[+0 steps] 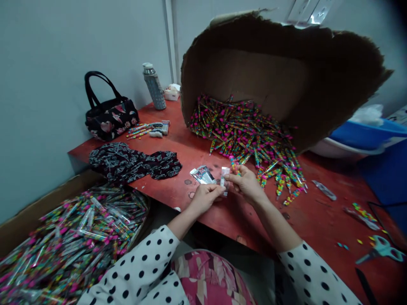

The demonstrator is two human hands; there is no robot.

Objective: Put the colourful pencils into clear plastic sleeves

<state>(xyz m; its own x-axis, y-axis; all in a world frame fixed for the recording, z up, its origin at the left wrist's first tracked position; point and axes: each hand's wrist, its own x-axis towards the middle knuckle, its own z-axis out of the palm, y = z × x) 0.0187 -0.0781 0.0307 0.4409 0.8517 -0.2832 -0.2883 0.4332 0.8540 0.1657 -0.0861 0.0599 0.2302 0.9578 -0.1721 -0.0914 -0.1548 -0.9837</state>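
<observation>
Left hand: (205, 199) fingers curled almost shut around a clear plastic sleeve (224, 180), which stood roughly upright just beside the other hand.
Right hand: (244, 184) thumb and fingers pinched a multicoloured pen (233, 165), its lower end close to the sleeve; whether it had entered could not be told.
Near hands: flat silver-and-clear packets (202, 174) lay on the red worktop (173, 186), just left of the hands.
Progress: a big heap of loose pens (244, 140) spilled from a torn cardboard carton (254, 55) lying on its side at the worktop's back edge. Many pens in clear sleeves (73, 243) already filled a low carton (41, 216) off the worktop's front left corner.
Materials: the pens were slim, glossy and beaded-looking, mostly pink, yellow and green; the sleeves were thin and shiny; the carton's torn edge was rough.
Rest: a black floral handbag (110, 116), dark patterned cloth (133, 163) and a grey flask (154, 91) sat toward the back left; blue-handled scissors (381, 250) lay at the right edge.
</observation>
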